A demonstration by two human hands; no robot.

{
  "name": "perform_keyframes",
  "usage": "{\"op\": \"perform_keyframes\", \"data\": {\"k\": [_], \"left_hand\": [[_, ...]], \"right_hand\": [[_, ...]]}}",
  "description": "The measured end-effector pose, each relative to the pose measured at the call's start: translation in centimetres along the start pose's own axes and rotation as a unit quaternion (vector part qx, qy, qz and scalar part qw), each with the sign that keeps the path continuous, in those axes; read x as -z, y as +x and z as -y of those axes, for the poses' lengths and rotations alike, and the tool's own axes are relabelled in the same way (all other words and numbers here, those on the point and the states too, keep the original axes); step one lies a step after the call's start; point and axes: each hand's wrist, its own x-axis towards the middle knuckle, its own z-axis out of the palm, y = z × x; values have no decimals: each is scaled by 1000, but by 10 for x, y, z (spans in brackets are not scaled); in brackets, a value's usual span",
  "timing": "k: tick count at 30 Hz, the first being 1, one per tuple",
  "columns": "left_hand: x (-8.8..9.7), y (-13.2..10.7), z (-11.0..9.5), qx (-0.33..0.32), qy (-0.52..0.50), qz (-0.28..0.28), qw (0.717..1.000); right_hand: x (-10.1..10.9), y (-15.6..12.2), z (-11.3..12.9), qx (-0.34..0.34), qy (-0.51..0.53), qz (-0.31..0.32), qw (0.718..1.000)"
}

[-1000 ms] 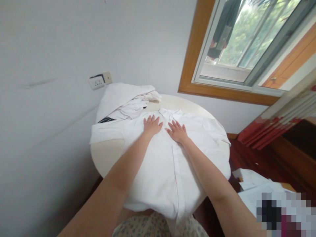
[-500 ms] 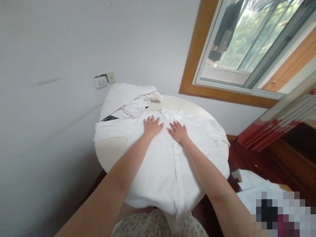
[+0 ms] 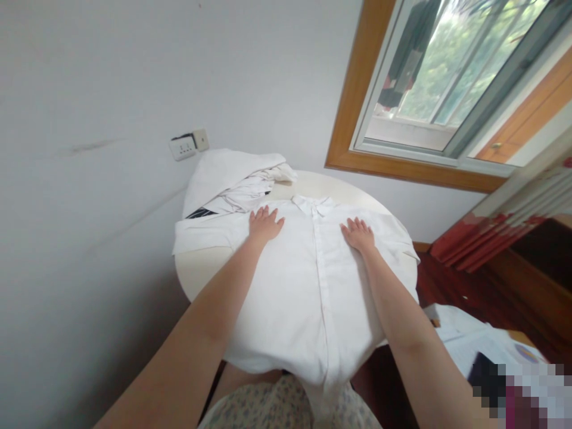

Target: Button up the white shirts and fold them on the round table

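Note:
A white short-sleeved shirt (image 3: 286,286) lies spread front side up, its collar at the far side and its button placket running down towards me. Its lower hem hangs over the near edge of the round cream table (image 3: 201,271). My left hand (image 3: 265,224) rests flat on the shirt's left shoulder area with fingers spread. On the right chest, below the shoulder, my right hand (image 3: 358,234) lies flat, also with its fingers out. Neither hand grips the cloth.
Behind the shirt's left sleeve sits a pile of white clothes (image 3: 232,170) with a dark striped piece showing. A wall socket (image 3: 182,148) is just beyond it. To the right are a wood-framed window (image 3: 339,140), a red and white curtain (image 3: 465,238) and papers (image 3: 469,336) low down.
My hands have moved apart across the shirt: the right one well to the right, the left one slightly to the left. The collar and front now lie flatter.

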Motion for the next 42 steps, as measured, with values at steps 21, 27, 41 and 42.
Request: {"op": "perform_keyframes", "data": {"k": [21, 27, 41, 42], "left_hand": [[-5, -14, -43, -153, -7, 23, 988], [-6, -16, -34, -162, 9, 10, 987], [14, -50, 16, -156, 39, 35, 986], [15, -52, 18, -154, 43, 34, 987]], "right_hand": [[-7, -21, 45, 170, -18, 4, 985], [-5, -17, 21, 122, -26, -4, 992], [10, -32, -74, 54, -56, 4, 997], [12, -35, -75, 40, -55, -1, 998]]}}
